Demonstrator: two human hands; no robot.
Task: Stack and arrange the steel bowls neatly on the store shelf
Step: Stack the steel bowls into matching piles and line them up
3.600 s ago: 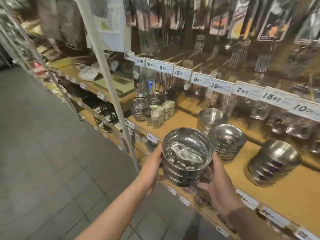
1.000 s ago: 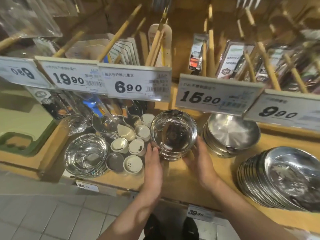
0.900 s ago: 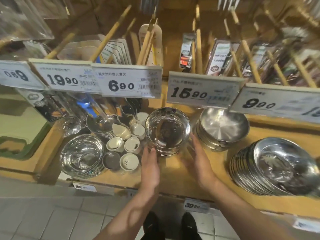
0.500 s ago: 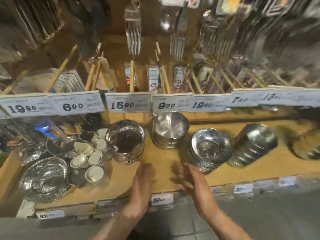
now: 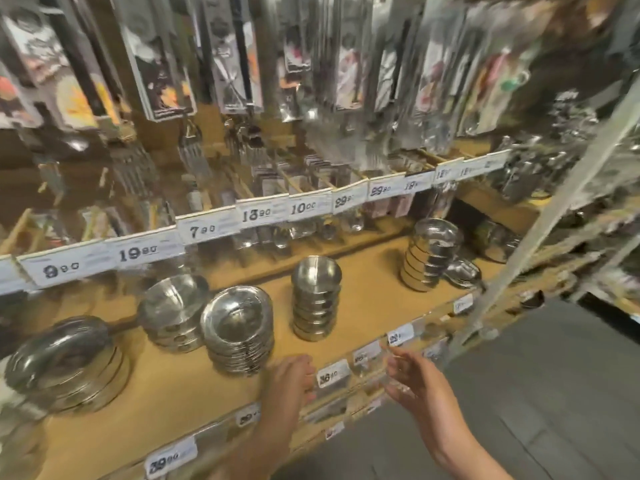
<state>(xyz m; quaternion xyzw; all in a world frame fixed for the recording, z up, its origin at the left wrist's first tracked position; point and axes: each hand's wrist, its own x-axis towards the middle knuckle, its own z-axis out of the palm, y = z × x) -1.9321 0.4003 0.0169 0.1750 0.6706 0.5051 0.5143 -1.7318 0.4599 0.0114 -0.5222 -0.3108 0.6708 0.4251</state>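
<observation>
Glossy steel bowls (image 5: 316, 299), matt wooden shelf (image 5: 180, 393)

On the shelf (image 5: 363, 292), five stacks of bowls in a row from left to right. Far left, a low wide stack (image 5: 69, 365) near the front edge. To its right and farther back, a second stack (image 5: 173, 311), touching or nearly touching a third stack (image 5: 239, 332) just right of it and nearer the front. Well apart to the right, a tall narrow stack (image 5: 315, 299) mid-shelf. Farther right and back, another tall stack (image 5: 431, 254), with a small low pile (image 5: 462, 271) just beside it on the right. Above and behind the stacks, a rail of price tags (image 5: 263, 214); packaged utensils (image 5: 225, 64) hanging higher up. Along the front edge, more price labels (image 5: 332, 374). Before that edge, left hand (image 5: 292, 377) and right hand (image 5: 412, 375), apart from all stacks.
</observation>
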